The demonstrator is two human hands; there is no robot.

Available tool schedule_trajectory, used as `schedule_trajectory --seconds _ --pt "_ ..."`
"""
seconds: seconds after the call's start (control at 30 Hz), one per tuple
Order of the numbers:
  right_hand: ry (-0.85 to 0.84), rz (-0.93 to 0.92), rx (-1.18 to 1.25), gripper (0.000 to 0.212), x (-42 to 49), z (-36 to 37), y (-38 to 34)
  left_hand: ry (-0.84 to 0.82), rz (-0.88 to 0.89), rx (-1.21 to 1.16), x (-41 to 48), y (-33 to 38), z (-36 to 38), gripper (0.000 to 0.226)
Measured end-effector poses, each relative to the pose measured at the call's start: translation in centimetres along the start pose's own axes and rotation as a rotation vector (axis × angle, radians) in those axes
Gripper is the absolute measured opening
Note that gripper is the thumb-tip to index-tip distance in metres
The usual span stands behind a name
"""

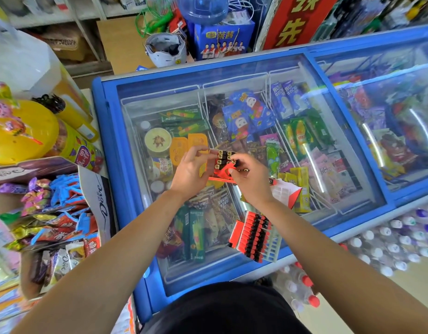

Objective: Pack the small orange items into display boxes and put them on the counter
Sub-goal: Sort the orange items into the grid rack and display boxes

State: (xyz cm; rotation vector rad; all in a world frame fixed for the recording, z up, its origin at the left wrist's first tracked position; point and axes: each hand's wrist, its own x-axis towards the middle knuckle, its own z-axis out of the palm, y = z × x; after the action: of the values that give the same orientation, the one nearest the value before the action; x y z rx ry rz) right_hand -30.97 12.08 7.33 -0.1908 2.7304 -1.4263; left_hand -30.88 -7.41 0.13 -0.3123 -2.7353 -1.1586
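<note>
The left hand (pixel 192 168) curls its fingers (pixel 196 149) around the left end of a small block of batteries (pixel 223 159), thumb and fingertips closed on it so the gold terminal ends face the camera in rows. The right hand (pixel 250 178) comes in from 4 o'clock, its thumb and forefinger pinched together on the lower right corner of the same block, where a torn piece of orange-red wrapper (pixel 223 173) hangs loose beneath the batteries; whether the pinch is on a battery or only on the wrapper cannot be told. Both hands work above the glass lid (pixel 268 92) of a blue chest freezer (pixel 104 121), clear of the glass. At 5 o'clock from the hands, a white display box (pixel 286 192) with an orange flap lies on the glass just beside the right wrist. Further along at 6 o'clock, a tray of orange-and-black batteries (pixel 255 237) rests flat on the lid near its front edge, its filled rows to the left and several bare white slots on the right. The glass between that tray and the hands is bare, as is the stretch toward 12 o'clock. At 9 o'clock, past the freezer's blue rim, an open Dove carton (pixel 97 189) of wrapped sweets crowds the left edge, with a yellow lollipop stand (pixel 27 131) behind it. At 4 o'clock, beyond the front rim, bottle caps (pixel 388 242) stand in packs on the floor.
</note>
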Motion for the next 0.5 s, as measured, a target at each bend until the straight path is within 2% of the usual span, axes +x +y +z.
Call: schedule_trajectory --seconds 0.2,0.4,0.5 --pt "-0.038 -0.174 -0.185 0.028 0.8 0.8 0.6 -0.103 -0.105 -0.102 -1.7 -0.7 0.1 0.065" --pt "-0.067 -0.421 -0.456 0.025 0.5 1.8 2.6 -0.113 -0.115 -0.058 -1.6 -0.9 0.4 0.055" --pt "-0.055 -0.478 -0.535 0.019 0.5 2.1 3.4 -0.104 -0.121 -0.046 -1.7 -0.9 0.6 0.052"
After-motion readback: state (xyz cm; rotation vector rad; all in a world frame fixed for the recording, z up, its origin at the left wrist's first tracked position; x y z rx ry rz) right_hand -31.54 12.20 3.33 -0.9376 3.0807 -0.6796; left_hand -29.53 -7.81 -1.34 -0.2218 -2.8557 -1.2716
